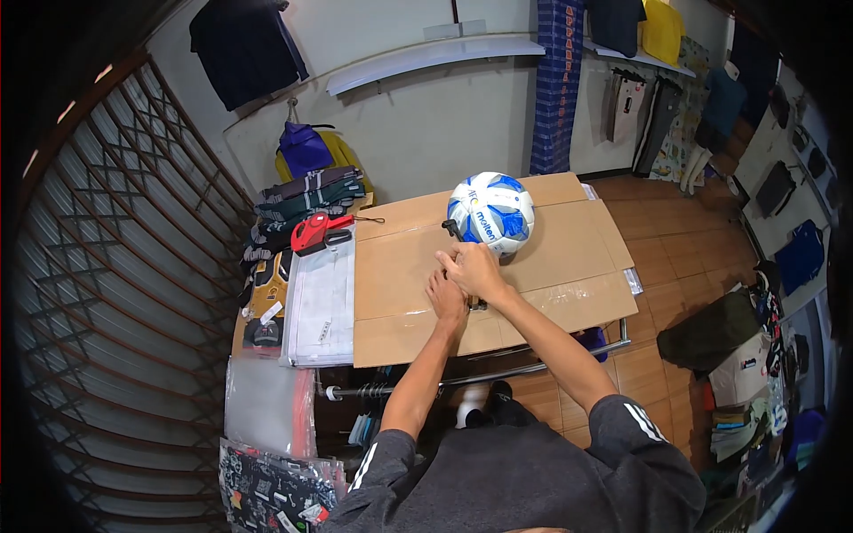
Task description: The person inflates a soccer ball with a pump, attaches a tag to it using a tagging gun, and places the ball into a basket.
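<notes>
A white, blue and grey molten football [490, 213] sits on flattened cardboard [400, 284] atop the table. Just in front of it, my right hand [474, 269] is closed, fingers bent inward. My left hand [447, 298] meets it from the left, its fingers curled against the right hand. A small black knob-like piece [451, 229] sticks out beyond my right fingers, close to the ball's lower left side. Some dark parts also show below my right hand, near the wrist. Most of what lies between the hands is hidden by them.
Left of the cardboard are a red-and-black price-label gun [313, 234], white wrapped packets [322, 302] and folded clothes [311, 195]. A metal rail [480, 377] runs along the table's front edge. A folding metal gate [133, 293] stands at left; clothing piles [737, 373] lie at right.
</notes>
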{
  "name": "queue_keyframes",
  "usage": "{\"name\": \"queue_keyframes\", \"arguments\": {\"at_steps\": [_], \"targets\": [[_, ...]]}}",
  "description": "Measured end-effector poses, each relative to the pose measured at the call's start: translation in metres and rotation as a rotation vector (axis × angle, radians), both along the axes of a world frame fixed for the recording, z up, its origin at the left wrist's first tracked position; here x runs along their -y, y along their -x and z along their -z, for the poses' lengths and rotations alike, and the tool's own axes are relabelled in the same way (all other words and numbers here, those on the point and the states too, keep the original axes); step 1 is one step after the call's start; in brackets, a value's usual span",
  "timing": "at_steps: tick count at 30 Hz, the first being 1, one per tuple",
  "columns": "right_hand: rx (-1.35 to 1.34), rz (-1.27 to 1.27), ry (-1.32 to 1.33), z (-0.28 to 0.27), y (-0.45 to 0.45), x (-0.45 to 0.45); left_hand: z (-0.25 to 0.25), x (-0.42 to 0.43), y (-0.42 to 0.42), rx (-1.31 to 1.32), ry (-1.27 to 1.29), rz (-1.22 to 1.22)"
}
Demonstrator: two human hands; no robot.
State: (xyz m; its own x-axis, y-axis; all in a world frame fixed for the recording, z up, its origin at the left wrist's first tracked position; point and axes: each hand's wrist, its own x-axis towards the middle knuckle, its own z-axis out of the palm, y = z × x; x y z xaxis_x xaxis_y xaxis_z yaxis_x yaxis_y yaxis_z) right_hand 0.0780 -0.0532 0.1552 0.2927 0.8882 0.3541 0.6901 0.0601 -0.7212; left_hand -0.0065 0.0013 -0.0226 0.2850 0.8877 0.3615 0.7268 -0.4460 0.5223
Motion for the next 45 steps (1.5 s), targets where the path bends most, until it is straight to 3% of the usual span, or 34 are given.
{"name": "queue_keyframes", "arguments": {"at_steps": [5, 11, 15, 21, 29, 33, 36, 40, 45], "targets": [[0.031, -0.094, 0.079, -0.025, 0.0, 0.011, 0.011, -0.009, -0.005, 0.01, 0.025, -0.028], [-0.079, -0.094, -0.042, -0.121, 0.01, 0.039, 0.011, -0.006, -0.005, -0.081, -0.053, -0.05], [-0.062, 0.026, -0.157, -0.076, 0.011, 0.014, 0.017, -0.006, -0.004, -0.082, -0.116, -0.061], [-0.041, 0.084, -0.123, -0.022, 0.007, 0.002, 0.015, -0.005, -0.002, -0.056, -0.104, -0.029], [-0.058, 0.117, -0.178, 0.024, 0.012, 0.005, 0.009, -0.005, -0.002, 0.037, -0.055, 0.01], [-0.13, -0.013, -0.114, 0.01, 0.008, 0.013, 0.002, 0.0, -0.003, 0.016, -0.064, -0.015], [-0.194, -0.034, -0.024, -0.045, 0.002, 0.033, 0.004, -0.005, -0.005, 0.038, 0.019, -0.024], [-0.285, -0.017, -0.167, -0.102, 0.003, 0.05, -0.004, 0.0, -0.002, -0.013, -0.031, -0.022], [-0.25, 0.053, -0.256, -0.051, 0.007, 0.028, 0.008, -0.002, -0.003, 0.001, -0.089, -0.025]]}}
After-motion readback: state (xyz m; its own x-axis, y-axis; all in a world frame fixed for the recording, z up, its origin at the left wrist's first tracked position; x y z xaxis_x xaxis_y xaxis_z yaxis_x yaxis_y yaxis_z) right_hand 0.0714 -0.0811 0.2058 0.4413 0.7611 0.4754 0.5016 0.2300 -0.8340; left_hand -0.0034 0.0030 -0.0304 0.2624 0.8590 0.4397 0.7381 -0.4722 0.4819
